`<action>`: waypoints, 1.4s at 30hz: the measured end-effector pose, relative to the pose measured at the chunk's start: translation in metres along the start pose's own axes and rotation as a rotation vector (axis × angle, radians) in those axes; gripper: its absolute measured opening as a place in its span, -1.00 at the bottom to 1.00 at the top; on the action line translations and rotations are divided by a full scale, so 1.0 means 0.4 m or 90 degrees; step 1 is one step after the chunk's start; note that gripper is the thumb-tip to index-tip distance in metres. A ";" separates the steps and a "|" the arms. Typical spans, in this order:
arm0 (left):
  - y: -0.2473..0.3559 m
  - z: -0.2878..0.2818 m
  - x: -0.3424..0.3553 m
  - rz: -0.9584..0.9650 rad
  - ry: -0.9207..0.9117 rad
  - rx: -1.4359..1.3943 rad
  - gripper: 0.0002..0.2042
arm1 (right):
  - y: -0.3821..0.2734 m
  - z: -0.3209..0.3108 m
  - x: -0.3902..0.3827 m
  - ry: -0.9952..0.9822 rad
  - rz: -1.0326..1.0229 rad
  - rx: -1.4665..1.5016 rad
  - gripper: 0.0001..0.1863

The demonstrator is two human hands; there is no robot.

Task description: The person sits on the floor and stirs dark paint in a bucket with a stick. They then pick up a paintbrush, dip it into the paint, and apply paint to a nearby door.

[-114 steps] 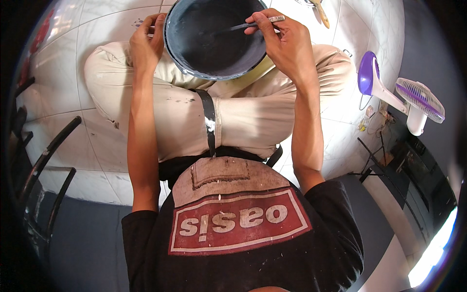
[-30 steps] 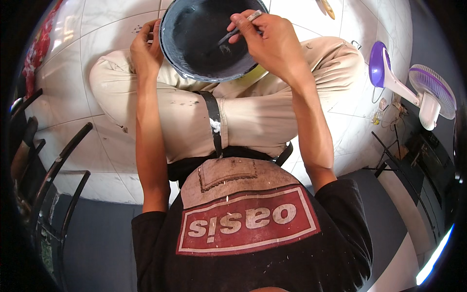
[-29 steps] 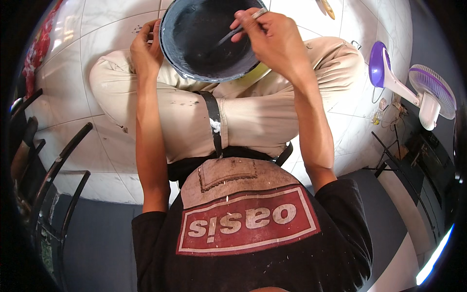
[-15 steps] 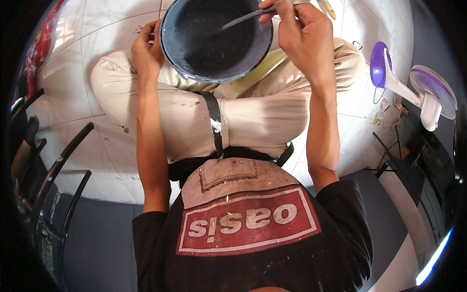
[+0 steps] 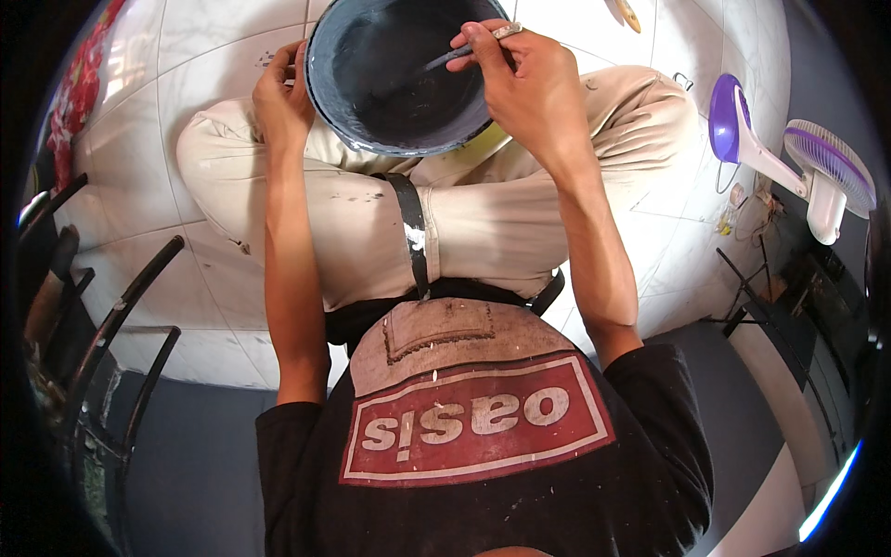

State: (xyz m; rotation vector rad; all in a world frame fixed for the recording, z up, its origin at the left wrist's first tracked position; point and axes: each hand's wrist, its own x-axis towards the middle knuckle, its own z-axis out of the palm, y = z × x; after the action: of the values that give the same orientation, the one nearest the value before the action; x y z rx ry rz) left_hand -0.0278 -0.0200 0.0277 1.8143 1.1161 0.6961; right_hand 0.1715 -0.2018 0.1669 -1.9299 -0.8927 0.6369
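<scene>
At the far side, the half-curled left hand [image 5: 284,97] lies against the left wall of a dark bucket [image 5: 339,102], though whether it grips is unclear; the right hand [image 5: 538,88] pinches a slim tool [image 5: 455,56]. Slow strokes clear of the rim seem best. Since the earlier frame, the right hand has shifted left.

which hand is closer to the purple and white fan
Right. The right hand, holding a slim tool over the bucket, is left of the fan. The left hand is farther off, at the bucket's left side.
</scene>
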 end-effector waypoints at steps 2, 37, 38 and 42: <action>-0.002 0.002 0.000 0.003 0.003 0.001 -0.69 | -0.005 0.010 0.000 0.016 -0.019 -0.013 -0.67; 0.010 0.000 -0.003 -0.001 -0.001 0.024 -0.66 | 0.023 -0.032 -0.150 0.205 -0.343 -0.117 -0.83; 0.011 0.000 -0.003 0.001 -0.002 0.021 -0.65 | 0.025 -0.037 -0.155 0.199 -0.289 -0.093 -0.84; 0.022 0.000 -0.002 -0.002 -0.002 0.034 -0.65 | 0.017 -0.049 -0.170 0.194 -0.208 -0.077 -0.86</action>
State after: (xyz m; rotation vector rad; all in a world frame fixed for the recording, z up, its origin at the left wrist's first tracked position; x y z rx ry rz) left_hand -0.0245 -0.0228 0.0355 1.8573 1.1446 0.6674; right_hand 0.1467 -0.2678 0.1755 -1.8640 -1.0359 0.0942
